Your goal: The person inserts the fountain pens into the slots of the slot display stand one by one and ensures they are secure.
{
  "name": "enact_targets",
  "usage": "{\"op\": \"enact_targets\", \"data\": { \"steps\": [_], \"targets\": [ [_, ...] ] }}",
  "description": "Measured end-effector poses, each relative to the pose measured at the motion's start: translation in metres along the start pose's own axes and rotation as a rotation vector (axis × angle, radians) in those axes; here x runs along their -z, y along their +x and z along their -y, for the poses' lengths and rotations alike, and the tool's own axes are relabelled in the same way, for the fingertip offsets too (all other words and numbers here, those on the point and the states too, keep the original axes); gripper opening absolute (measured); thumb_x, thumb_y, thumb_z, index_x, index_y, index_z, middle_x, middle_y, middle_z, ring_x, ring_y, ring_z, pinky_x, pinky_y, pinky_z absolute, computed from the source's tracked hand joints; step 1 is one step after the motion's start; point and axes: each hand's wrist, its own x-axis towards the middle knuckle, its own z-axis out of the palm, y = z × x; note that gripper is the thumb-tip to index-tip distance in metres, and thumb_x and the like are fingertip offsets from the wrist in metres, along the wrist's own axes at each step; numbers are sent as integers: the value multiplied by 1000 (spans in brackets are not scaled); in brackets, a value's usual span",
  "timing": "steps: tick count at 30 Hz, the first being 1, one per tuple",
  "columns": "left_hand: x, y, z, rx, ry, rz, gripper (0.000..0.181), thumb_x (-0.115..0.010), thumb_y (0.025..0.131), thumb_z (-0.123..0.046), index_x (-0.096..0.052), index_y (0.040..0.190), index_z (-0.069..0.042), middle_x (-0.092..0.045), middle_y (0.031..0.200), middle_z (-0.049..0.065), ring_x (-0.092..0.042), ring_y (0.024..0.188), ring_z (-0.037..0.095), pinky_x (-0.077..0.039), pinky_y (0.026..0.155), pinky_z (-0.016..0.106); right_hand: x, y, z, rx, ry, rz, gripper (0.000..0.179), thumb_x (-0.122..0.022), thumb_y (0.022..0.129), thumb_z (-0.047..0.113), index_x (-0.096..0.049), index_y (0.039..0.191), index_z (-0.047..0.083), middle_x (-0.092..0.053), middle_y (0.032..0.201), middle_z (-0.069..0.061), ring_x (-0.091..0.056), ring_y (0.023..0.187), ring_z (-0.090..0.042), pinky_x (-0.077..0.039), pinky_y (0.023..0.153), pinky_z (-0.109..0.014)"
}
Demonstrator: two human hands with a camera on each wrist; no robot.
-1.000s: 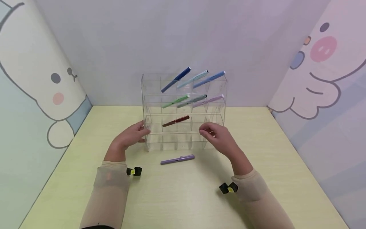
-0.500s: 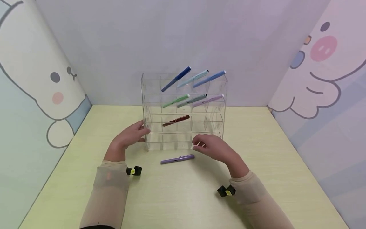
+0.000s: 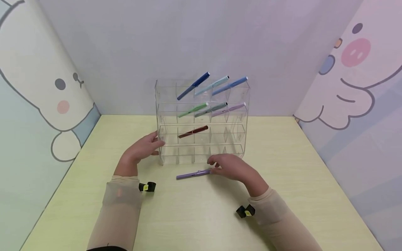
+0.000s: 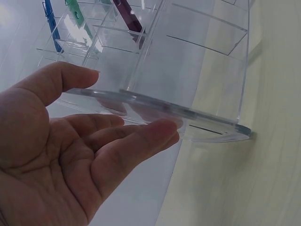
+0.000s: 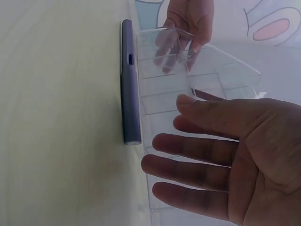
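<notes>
A clear acrylic pen rack (image 3: 202, 139) with tiered compartments stands on the table. My left hand (image 3: 141, 150) holds its left side panel, thumb at the front edge and fingers along the outer face, as the left wrist view (image 4: 70, 141) shows. A purple pen (image 3: 193, 175) lies on the table before the rack, its clip end towards the right. Over that end hovers my right hand (image 3: 233, 169), thumb and fingers apart. In the right wrist view the same pen (image 5: 130, 84) lies clear of the fingers (image 5: 188, 169).
Dark blue (image 3: 193, 86), pale blue (image 3: 212, 86) and blue (image 3: 230, 86) pens lean in the top tier. Green (image 3: 193, 110), grey-green (image 3: 211, 110) and lilac (image 3: 228, 110) pens sit below them. A dark red pen (image 3: 193, 131) occupies the third tier. A wall (image 3: 201, 52) rises behind.
My right hand has come down from the rack's right front, leftward and nearer, to the purple pen's clip end, its fingers spreading. The left hand stays on the rack.
</notes>
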Motion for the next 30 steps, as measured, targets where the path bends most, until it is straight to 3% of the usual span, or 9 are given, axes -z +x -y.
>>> {"op": "enact_targets", "data": {
  "steps": [7, 14, 20, 30],
  "targets": [
    [0, 1, 1, -6, -3, -1, 63, -49, 103, -32, -17, 158, -31, -31, 159, 7, -37, 142, 31, -45, 106, 53, -9, 2, 2, 4, -127, -18, 24, -73, 89, 25, -69, 112, 19, -70, 102, 7, -56, 79, -7, -50, 73, -29],
    [0, 2, 1, -10, -4, -1, 62, -48, 103, -30, -17, 157, -34, -32, 159, 9, -37, 142, 33, -45, 106, 54, -18, 6, 5, 19, -209, -34, 17, -75, 86, 23, -70, 102, 21, -64, 89, 10, -53, 75, -8, -49, 68, -28],
    [0, 1, 2, -9, -9, 1, 62, -48, 103, -30, -18, 157, -35, -32, 159, 9, -36, 143, 32, -45, 106, 54, -25, 8, 7, 40, -305, -69, 12, -75, 86, 22, -69, 96, 20, -61, 87, 8, -54, 76, -8, -49, 65, -27],
    [0, 0, 0, -2, 2, -1, 63, -48, 103, -31, -18, 157, -32, -33, 158, 9, -37, 142, 31, -45, 106, 53, -29, 8, 11, 25, -349, -85, 8, -74, 87, 18, -67, 87, 16, -56, 82, 5, -50, 72, -11, -47, 63, -28]
  ]
}}
